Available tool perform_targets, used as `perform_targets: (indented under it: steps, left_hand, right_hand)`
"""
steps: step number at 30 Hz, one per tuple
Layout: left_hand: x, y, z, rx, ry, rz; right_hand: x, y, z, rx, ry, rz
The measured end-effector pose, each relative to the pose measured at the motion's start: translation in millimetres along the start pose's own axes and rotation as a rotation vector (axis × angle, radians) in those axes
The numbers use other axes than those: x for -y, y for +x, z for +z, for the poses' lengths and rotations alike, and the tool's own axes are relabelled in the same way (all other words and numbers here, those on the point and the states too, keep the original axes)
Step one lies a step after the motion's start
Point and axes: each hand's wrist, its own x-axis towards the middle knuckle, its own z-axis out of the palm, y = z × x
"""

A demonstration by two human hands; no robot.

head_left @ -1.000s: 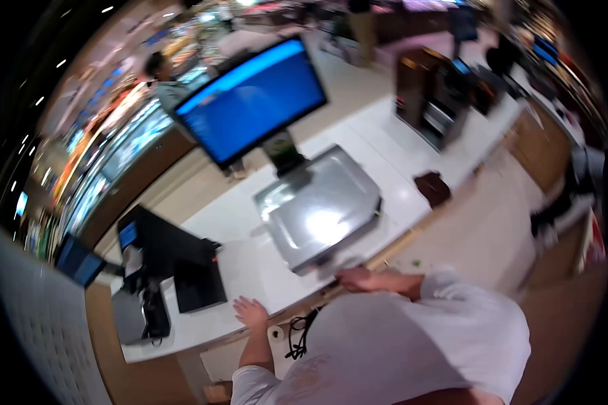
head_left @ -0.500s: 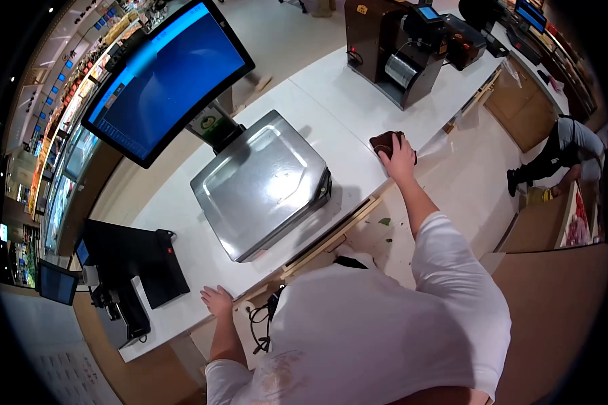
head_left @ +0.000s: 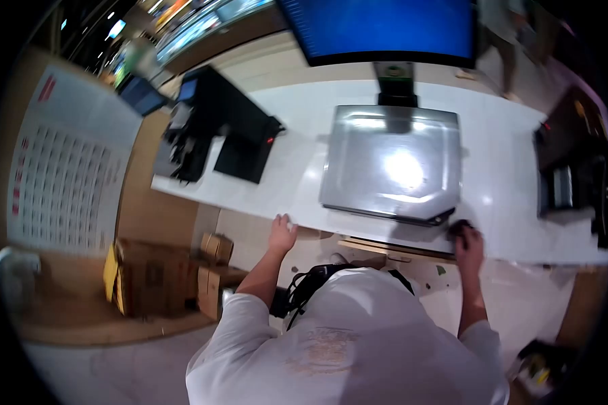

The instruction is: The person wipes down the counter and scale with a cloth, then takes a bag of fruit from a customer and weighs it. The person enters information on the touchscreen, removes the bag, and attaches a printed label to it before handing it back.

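Note:
My right hand (head_left: 469,244) has its fingers round a dark brown cloth (head_left: 459,228), pressed on the white counter (head_left: 503,196) near its front edge. The cloth is partly covered by the fingers and blurred. Just left of that hand is the near right corner of a weighing scale with a shiny steel platter (head_left: 358,169). My left hand (head_left: 283,233) is at the counter's front edge, fingers apart and holding nothing.
A blue-screened monitor (head_left: 385,30) rises behind the scale. Black machines stand left (head_left: 240,158) and right (head_left: 567,165) on the counter. Cardboard boxes (head_left: 159,277) and black cables (head_left: 311,287) are below. A person's legs (head_left: 505,64) show beyond the counter.
The view has swung left, bringing the boxes and a wall chart into sight. My right hand, with the cloth, has come closer to the scale's near corner. My left hand stays by the front edge.

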Motion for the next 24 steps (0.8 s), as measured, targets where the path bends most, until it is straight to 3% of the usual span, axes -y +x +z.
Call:
perform_targets:
  steps: [3,5,12,15,17,19,22,24]
  left_hand:
    - [10.1,-33.7,-8.1,0.001,0.01,-0.03]
    - [22.4,-58.3,-5.0,0.077,0.033,-0.106]
    - [91.2,-77.1,-9.5,0.299,-0.223,-0.381]
    - [144.1,-82.7,5.1,0.245,-0.343,-0.37]
    - [192.0,-88.7,14.9,0.246,-0.311,-0.333]
    - [242.7,-86.6,25.0,0.214,-0.32,-0.309]
    - [340.8,-112.4,54.0,0.123,-0.318,-0.29]
    - [388.5,-135.9,54.1,0.183,-0.335,-0.43]
  right_hand:
    - [-43.5,18.8,-13.7,-0.159,-0.218,0.153]
    - [-47.8,4.7,-6.0,-0.129,-0.469,0.126]
    - [51.3,-45.9,59.8,-0.074,-0.379,-0.034]
    - [91.5,-80.1,104.4,-0.059,-0.278,-0.19]
    - [151.7,-102.3,128.5,0.066,-0.162,-0.187]
    - [214.2,-107.9,152.7,0.322,-0.045,-0.215]
    - [326.4,-116.0,179.7,0.356,0.122,-0.348]
    - [381.6,-99.0,202.3,0.312,0.155,-0.41]
